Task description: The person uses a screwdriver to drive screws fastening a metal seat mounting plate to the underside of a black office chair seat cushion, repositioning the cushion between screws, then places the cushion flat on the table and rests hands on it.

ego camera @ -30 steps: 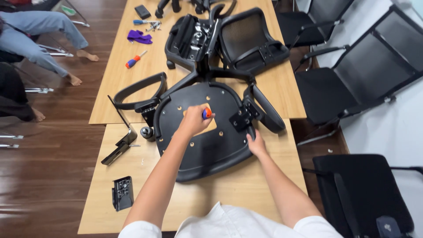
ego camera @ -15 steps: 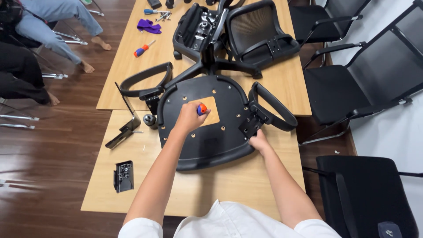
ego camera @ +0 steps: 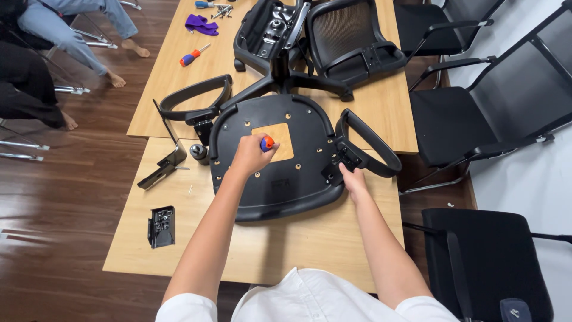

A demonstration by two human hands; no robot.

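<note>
A black chair seat lies upside down on the wooden table, with a bare wooden square at its middle. My left hand is closed round a screwdriver with a blue and orange handle, held upright over the seat's underside beside the wooden square. My right hand rests at the seat's right edge, fingers on the black bracket of the right armrest. The left armrest sits loose at the seat's far left corner.
A black chair base and a mesh backrest lie further back. A second screwdriver, a purple cloth and screws sit at the far end. Metal brackets and a black plate lie left. Seated people's legs at upper left; black chairs right.
The view has shifted, so the table sits lower and closer in frame. Both hands keep their places on the seat, the left still gripping the screwdriver.
</note>
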